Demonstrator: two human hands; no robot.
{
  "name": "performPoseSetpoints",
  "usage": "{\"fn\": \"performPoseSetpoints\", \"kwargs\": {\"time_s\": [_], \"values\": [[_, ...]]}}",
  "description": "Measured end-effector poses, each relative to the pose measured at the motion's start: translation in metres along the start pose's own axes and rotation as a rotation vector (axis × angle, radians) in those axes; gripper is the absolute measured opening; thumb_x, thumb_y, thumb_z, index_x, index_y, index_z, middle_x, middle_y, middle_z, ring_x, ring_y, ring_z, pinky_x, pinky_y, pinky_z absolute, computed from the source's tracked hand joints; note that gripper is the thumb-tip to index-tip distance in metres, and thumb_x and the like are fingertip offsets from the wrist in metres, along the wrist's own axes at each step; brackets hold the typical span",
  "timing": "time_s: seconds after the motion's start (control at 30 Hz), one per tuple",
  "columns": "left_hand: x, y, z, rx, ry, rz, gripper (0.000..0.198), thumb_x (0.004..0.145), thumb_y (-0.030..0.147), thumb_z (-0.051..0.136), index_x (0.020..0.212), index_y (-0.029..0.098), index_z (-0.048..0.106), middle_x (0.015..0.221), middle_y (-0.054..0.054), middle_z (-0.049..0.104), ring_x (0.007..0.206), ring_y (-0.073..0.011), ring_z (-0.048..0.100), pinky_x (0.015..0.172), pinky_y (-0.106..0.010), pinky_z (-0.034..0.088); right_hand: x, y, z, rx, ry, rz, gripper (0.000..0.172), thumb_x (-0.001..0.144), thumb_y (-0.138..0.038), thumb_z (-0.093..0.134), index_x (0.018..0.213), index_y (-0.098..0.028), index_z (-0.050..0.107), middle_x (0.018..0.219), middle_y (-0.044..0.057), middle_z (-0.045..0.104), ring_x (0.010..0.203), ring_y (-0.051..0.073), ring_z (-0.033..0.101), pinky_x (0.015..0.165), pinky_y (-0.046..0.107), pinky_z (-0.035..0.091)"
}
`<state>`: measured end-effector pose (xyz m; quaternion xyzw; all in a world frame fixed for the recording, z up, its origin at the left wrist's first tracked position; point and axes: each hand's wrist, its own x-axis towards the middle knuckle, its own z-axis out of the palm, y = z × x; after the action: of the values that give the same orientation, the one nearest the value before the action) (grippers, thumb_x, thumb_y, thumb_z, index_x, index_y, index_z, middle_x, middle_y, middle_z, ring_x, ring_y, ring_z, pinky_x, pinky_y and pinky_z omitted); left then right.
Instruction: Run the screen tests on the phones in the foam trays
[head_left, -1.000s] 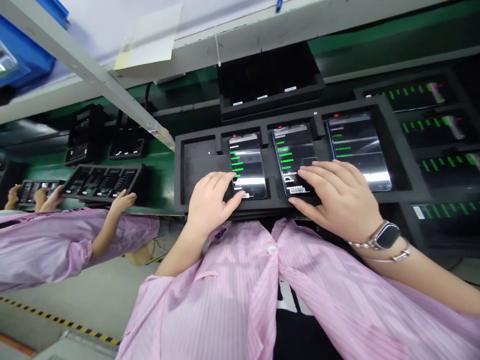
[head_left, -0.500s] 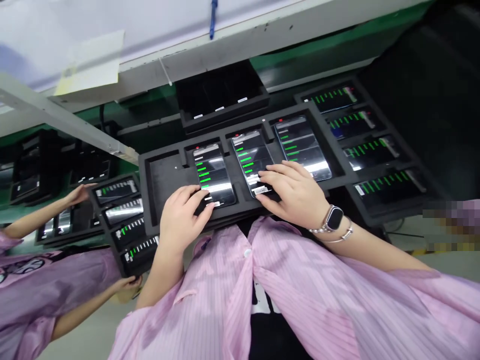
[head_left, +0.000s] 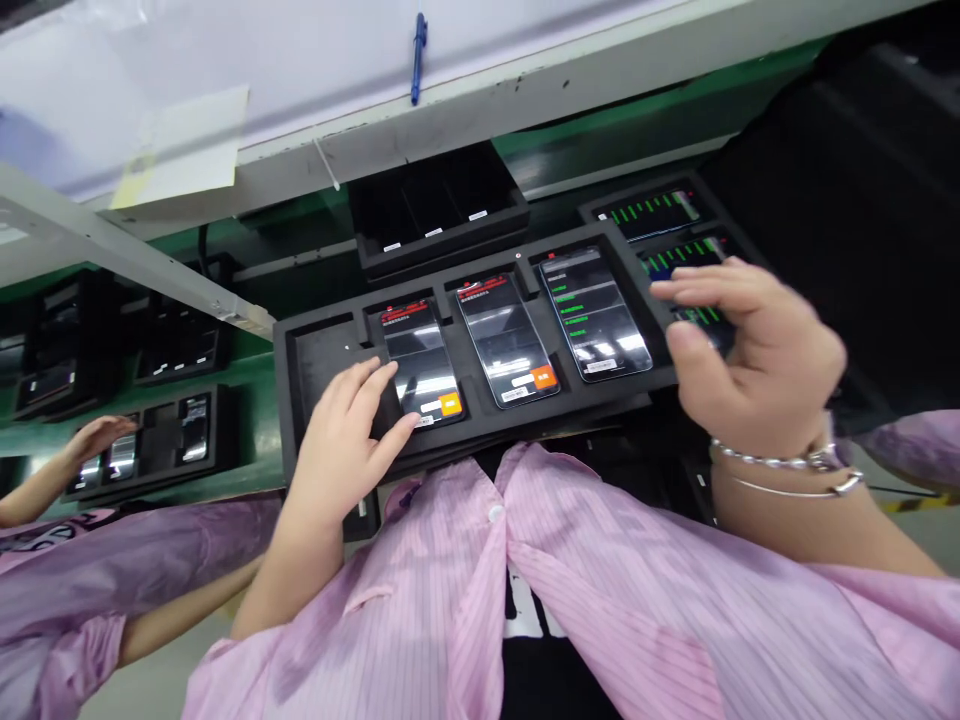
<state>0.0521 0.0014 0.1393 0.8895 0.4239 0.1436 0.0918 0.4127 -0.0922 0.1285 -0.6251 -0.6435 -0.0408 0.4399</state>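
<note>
A black tray (head_left: 319, 345) lies before me with three lit phones in it; its leftmost slot holds none. The left phone (head_left: 424, 365) and the middle phone (head_left: 504, 340) show red text and an orange button. On the right phone (head_left: 596, 315) are green lines. My left hand (head_left: 341, 440) rests at the left phone's lower left edge, fingers spread, holding nothing. My right hand (head_left: 757, 350) is raised over a second tray (head_left: 720, 215) of phones with green bars, fingers apart and nothing between them.
Stacked black trays (head_left: 442, 245) stand behind. A shelf edge (head_left: 525, 95) with a blue pen (head_left: 418, 60) crosses above, and a slanting metal post (head_left: 172, 262) is at left. A co-worker's hand (head_left: 105, 437) is over another tray (head_left: 221, 430) at far left.
My right hand has left the middle phone and moved right. Two phones' screens turned from green lines to red text with orange buttons. The co-worker's tray of lit phones is gone from beside mine.
</note>
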Motion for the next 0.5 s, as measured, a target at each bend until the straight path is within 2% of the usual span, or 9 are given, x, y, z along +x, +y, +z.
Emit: {"fn": "performPoseSetpoints", "kwargs": {"time_s": [0.07,0.13,0.23,0.27,0.3,0.33,0.37,0.43,0.5], "values": [[0.020,0.002,-0.016,0.053,0.004,0.039,0.057,0.095,0.055,0.060,0.143,0.024,0.056,0.152,-0.013,0.054,0.143,-0.0359,0.048,0.120,-0.055,0.039,0.026,-0.013,-0.002,0.032,-0.059,0.016,0.038,0.102,-0.024,0.052,0.134,-0.043,0.059,0.128,0.000,0.068,0.122,0.026,0.064,0.122,0.052,0.042],[0.043,0.002,-0.023,0.054,0.056,0.088,0.054,0.095,0.055,0.061,0.139,0.024,0.059,0.147,-0.012,0.059,0.140,-0.0345,0.051,0.119,-0.054,0.039,0.052,-0.020,0.012,0.082,-0.103,-0.105,0.031,0.102,-0.024,0.054,0.128,-0.039,0.063,0.120,0.001,0.071,0.114,0.025,0.067,0.122,0.051,0.043],[0.070,-0.004,-0.012,-0.005,0.173,0.123,0.040,0.098,0.049,0.056,0.124,0.020,0.066,0.123,-0.011,0.071,0.117,-0.0274,0.064,0.107,-0.045,0.049,0.077,-0.021,0.057,0.179,-0.153,-0.317,0.013,0.098,-0.028,0.057,0.105,-0.023,0.068,0.099,0.005,0.074,0.095,0.025,0.069,0.103,0.052,0.053],[0.075,-0.008,-0.005,-0.013,0.189,0.128,0.035,0.099,0.046,0.055,0.116,0.019,0.069,0.116,-0.010,0.072,0.111,-0.0258,0.066,0.102,-0.043,0.052,0.081,-0.020,0.074,0.190,-0.186,-0.339,0.015,0.099,-0.027,0.054,0.095,-0.021,0.067,0.091,0.006,0.074,0.087,0.024,0.068,0.094,0.049,0.055],[0.078,-0.011,0.001,-0.016,0.160,0.151,0.032,0.099,0.046,0.055,0.108,0.019,0.071,0.112,-0.010,0.072,0.107,-0.0248,0.067,0.099,-0.041,0.053,0.084,-0.019,0.089,0.196,-0.254,-0.354,0.021,0.100,-0.027,0.052,0.084,-0.020,0.065,0.083,0.006,0.072,0.080,0.022,0.067,0.084,0.044,0.055],[0.079,-0.014,0.007,-0.007,0.130,0.174,0.031,0.099,0.046,0.057,0.105,0.019,0.071,0.115,-0.011,0.070,0.111,-0.0253,0.066,0.101,-0.042,0.052,0.084,-0.018,0.102,0.208,-0.335,-0.362,0.025,0.100,-0.028,0.053,0.080,-0.020,0.063,0.085,0.007,0.072,0.082,0.021,0.066,0.083,0.042,0.053],[0.078,-0.017,0.011,0.009,0.117,0.181,0.031,0.098,0.046,0.058,0.105,0.019,0.071,0.119,-0.011,0.069,0.115,-0.0260,0.064,0.104,-0.043,0.051,0.083,-0.017,0.112,0.220,-0.357,-0.374,0.024,0.101,-0.028,0.052,0.081,-0.019,0.063,0.091,0.008,0.072,0.089,0.022,0.066,0.087,0.041,0.051],[0.073,-0.020,0.015,0.039,0.055,0.169,0.031,0.098,0.047,0.060,0.108,0.020,0.071,0.124,-0.011,0.067,0.120,-0.0270,0.062,0.108,-0.046,0.048,0.076,-0.017,0.122,0.204,-0.429,-0.400,0.023,0.101,-0.031,0.055,0.084,-0.019,0.064,0.097,0.009,0.071,0.098,0.023,0.063,0.092,0.042,0.047],[0.067,-0.019,0.015,0.059,-0.051,0.134,0.032,0.097,0.049,0.061,0.108,0.021,0.070,0.121,-0.010,0.069,0.115,-0.0269,0.064,0.105,-0.048,0.049,0.069,-0.017,0.124,0.141,-0.542,-0.412,0.025,0.100,-0.035,0.060,0.083,-0.019,0.064,0.094,0.007,0.069,0.097,0.023,0.061,0.092,0.043,0.045]]}}
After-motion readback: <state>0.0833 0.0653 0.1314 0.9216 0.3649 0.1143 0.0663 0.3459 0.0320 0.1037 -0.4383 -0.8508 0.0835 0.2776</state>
